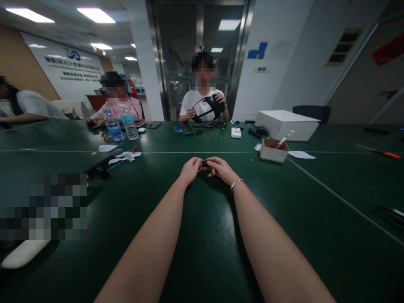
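Observation:
Both my hands meet over the middle of the dark green table [208, 235]. Between them is a small dark object [205, 163], too small and covered to name, with a lighter end on its left side. My left hand [190, 169] pinches its left end with thumb and fingers. From the other side, my right hand [221, 169] grips the dark end; a silver bracelet [236, 184] circles that wrist. The fingers hide much of the object.
Across the table a person holds a black headset [211, 108]. Two water bottles [128, 123] stand at the left, near paper scraps [124, 157]. A small open box [274, 151], a white box [287, 123] and a red-handled screwdriver [386, 154] lie to the right.

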A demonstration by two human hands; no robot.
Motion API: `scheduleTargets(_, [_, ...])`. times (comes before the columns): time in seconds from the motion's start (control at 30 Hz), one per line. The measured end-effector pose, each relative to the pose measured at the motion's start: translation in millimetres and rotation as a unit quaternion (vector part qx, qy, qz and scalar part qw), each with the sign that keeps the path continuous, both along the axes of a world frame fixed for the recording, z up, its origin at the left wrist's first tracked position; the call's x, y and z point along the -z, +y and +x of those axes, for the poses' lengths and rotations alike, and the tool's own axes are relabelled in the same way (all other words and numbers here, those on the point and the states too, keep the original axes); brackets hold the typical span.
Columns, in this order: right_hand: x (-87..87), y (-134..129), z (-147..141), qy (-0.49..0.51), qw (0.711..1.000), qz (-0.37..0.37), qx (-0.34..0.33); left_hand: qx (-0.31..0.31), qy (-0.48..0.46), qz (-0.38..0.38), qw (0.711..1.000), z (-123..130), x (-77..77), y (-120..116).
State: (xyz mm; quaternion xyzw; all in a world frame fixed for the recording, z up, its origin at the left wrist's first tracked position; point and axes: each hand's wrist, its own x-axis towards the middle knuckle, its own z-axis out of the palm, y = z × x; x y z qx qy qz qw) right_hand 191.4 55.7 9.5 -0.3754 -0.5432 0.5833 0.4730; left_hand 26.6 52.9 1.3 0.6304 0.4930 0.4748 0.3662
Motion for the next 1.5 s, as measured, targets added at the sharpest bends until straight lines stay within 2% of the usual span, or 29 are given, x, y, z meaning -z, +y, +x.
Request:
scheduleTargets(0.83, [-0.9,0.1,-1.7,-0.029,0.999,-0.007,0.015,-0.014,-0.01,0.056,0.998,-2.7,1.5,1.6])
scheduleTargets(1.17, [-0.9,-1.0,-1.2,-0.025,1.0,-0.004,0.014,-0.013,-0.02,-0.003,1.0,-0.2,-0.6,0.2])
scheduleTargets(1.5, [-1.5,0.0,-2.2,-0.031,0.999,-0.003,0.018,-0.015,-0.043,0.022,0.999,-1.6,-3.7,-2.9])
